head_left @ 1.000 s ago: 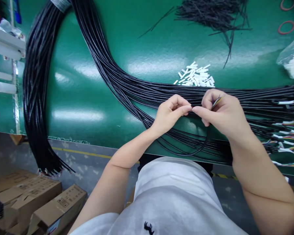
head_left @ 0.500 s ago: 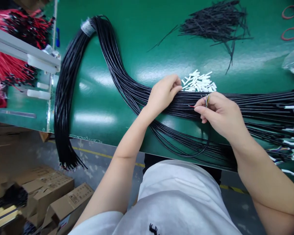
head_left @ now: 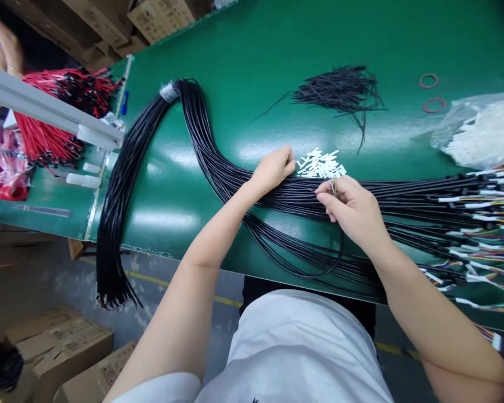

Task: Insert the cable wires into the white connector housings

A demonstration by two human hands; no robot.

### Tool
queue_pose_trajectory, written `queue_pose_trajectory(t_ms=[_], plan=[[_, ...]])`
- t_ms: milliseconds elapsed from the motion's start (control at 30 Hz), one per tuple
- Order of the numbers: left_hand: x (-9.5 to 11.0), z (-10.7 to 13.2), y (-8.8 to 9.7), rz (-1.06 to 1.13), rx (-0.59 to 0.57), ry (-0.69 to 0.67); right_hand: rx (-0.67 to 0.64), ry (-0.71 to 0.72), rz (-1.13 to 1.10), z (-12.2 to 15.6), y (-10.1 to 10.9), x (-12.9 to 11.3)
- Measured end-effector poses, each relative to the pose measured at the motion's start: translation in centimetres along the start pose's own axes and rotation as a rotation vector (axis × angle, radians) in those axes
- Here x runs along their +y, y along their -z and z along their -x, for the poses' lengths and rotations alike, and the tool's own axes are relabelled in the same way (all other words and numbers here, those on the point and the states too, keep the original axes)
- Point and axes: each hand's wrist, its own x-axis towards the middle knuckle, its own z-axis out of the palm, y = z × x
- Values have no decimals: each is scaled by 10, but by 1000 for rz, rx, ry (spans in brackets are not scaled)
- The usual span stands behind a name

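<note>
My right hand [head_left: 348, 208] pinches the stripped end of a black cable. Thin coloured wires [head_left: 334, 187] fan up over its fingers, and a red wire tip pokes out from the pinch. My left hand [head_left: 274, 167] rests over the bundle of black cables [head_left: 231, 174], thumb and fingers pressed together. Whatever that hand holds, if anything, is hidden. Just right of it lies a small heap of short white tubes [head_left: 322, 163]. Below my right hand, a cable [head_left: 340, 246] loops down toward the table's front edge.
Black thin strips [head_left: 338, 88] lie piled farther back. To the right are two red rings [head_left: 434, 104], a bag of white pieces [head_left: 483, 131] and cable ends with white sleeves [head_left: 462, 200]. Red wires [head_left: 46, 129] and a grey rail [head_left: 46, 101] occupy the left; another person's arm [head_left: 6, 42] shows behind.
The view has shifted, bringing the white bag and more sleeved cable ends into sight on the right. Both hands keep nearly the same places over the bundle, the right still pinching the wires.
</note>
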Motion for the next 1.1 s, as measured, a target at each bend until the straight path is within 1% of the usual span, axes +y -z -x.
queue_pose_trajectory(t_ms=[67,100,133,200,233,300,367,467,533,667,733,800,933,1000,1100], plan=[[0,9,-8,277,102,12,38,47,25,1,0,0],[2,16,-11,447,118,13,54,76,46,1,0,0],[6,25,-14,625,105,16,71,109,69,2,0,0],[14,47,-20,953,11,-17,93,177,114,3,-1,-1],[19,57,-23,1090,-16,-26,101,204,130,4,-2,-2],[26,75,-29,1246,-56,22,110,242,157,7,-3,-4],[30,87,-36,1302,-35,80,113,269,196,9,-5,-5],[32,94,-43,1369,21,117,125,292,281,10,-6,-5],[31,96,-45,1420,-11,130,133,314,323,10,-7,-4],[29,102,-43,1544,-148,157,153,373,367,12,-8,-3],[28,105,-41,1593,-215,164,157,374,398,13,-8,-3],[29,106,-39,1615,-258,186,140,359,437,15,-8,-3],[32,107,-37,1647,-268,230,126,380,513,17,-9,-4],[32,107,-37,1648,-258,216,117,376,559,18,-9,-4],[31,108,-38,1593,-228,165,121,393,578,18,-9,-2]])
